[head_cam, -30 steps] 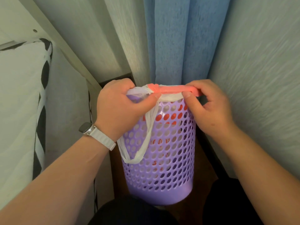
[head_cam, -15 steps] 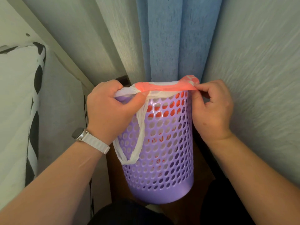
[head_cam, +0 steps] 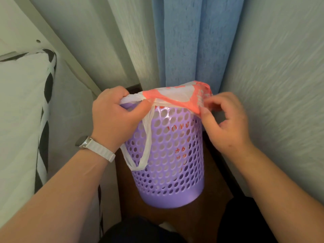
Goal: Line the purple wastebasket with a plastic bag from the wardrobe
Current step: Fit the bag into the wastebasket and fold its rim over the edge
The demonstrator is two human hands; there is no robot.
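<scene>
The purple wastebasket [head_cam: 173, 160], full of round holes, stands on a dark wooden floor in a narrow corner. A white and orange plastic bag [head_cam: 178, 96] sits inside it and folds over its rim. My left hand [head_cam: 115, 118] grips the bag's bunched edge at the left rim, and a white bag handle loop [head_cam: 142, 151] hangs down the basket's side below it. My right hand [head_cam: 226, 120] pinches the orange edge of the bag at the right rim. The basket's opening is hidden by the bag.
A blue curtain [head_cam: 196, 41] hangs right behind the basket. A pale textured wall [head_cam: 280, 76] stands close on the right. On the left is a white pillow with black pattern [head_cam: 21, 111] and a white frame. My dark-clothed knees show at the bottom.
The orange bag edge has been pulled further out and down over the right rim. My right hand shifted slightly outward; my left hand kept its grip at the left rim.
</scene>
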